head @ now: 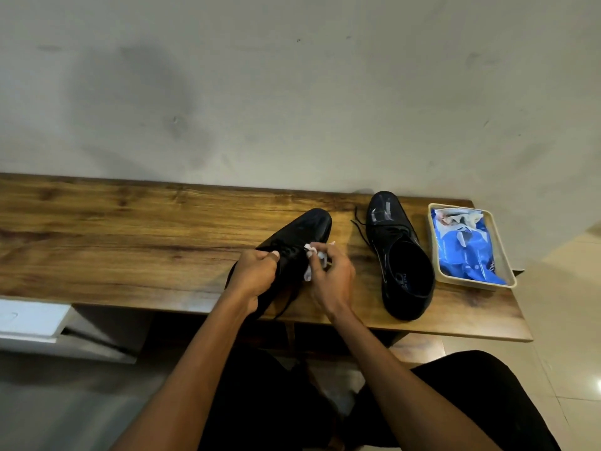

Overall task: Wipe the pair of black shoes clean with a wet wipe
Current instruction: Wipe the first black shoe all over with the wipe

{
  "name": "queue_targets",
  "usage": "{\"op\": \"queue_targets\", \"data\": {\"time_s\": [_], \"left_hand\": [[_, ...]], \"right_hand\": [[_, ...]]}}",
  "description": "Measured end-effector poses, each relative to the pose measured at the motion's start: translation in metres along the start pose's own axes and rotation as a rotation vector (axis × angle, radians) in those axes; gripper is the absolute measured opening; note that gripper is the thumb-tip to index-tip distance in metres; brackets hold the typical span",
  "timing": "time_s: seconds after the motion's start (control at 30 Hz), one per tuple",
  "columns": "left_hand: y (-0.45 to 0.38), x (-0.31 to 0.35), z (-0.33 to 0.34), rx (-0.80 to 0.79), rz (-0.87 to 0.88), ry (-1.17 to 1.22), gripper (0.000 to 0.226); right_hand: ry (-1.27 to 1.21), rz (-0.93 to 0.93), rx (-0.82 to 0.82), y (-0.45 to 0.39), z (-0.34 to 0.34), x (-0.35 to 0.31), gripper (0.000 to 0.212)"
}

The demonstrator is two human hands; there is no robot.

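Your wooden bench (130, 229) spans the middle of the frame, carrying everything at working height. At centre you steady one black shoe (292, 242) with your left hand (252, 275), fingers curled round its lace area so it cannot slide, while your right hand (331, 278) pinches a bunched white wet wipe (313, 258) against its upper. The second shoe (400, 255) waits just right of centre, laces loose, glossy as if already wiped. At far right, a shallow tray (507, 275) holds the blue wipes pack (465, 245), within easy reach
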State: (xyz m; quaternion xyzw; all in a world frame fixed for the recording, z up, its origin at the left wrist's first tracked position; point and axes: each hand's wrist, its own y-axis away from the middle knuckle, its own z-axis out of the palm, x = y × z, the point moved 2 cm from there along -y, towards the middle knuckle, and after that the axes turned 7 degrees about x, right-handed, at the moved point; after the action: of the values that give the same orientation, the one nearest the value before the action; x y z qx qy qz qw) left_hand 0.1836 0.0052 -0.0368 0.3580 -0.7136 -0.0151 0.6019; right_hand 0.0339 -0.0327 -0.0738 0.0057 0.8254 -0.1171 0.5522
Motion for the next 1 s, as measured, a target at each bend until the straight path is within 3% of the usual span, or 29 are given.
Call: {"op": "queue_targets", "data": {"time_s": [0.13,0.3,0.4,0.53,0.67,0.87,1.0], "left_hand": [[-0.003,-0.006,0.002,-0.031,-0.019,0.007,0.031],[-0.013,-0.005,0.007,-0.036,-0.117,0.129,0.024],[-0.020,-0.008,0.008,-0.028,-0.149,0.066,0.046],[-0.020,-0.014,0.015,-0.024,-0.166,0.100,0.050],[-0.017,-0.020,0.026,-0.065,-0.217,0.259,0.062],[-0.003,-0.008,0.033,-0.134,-0.251,0.714,0.033],[0.011,0.004,0.034,-0.167,-0.294,1.117,0.036]], "right_hand": [[0.048,0.035,0.038,-0.017,0.006,-0.010,0.013],[0.089,-0.173,-0.087,0.020,0.004,-0.019,0.028],[0.143,-0.262,-0.150,0.000,0.001,-0.014,0.028],[0.351,-0.270,-0.228,-0.059,0.012,-0.013,0.030],[0.502,-0.289,-0.247,-0.091,0.026,-0.023,0.028],[0.511,-0.504,-0.616,-0.078,0.040,-0.053,0.025],[0.537,-0.567,-0.786,-0.095,0.045,-0.059,0.025]]}}
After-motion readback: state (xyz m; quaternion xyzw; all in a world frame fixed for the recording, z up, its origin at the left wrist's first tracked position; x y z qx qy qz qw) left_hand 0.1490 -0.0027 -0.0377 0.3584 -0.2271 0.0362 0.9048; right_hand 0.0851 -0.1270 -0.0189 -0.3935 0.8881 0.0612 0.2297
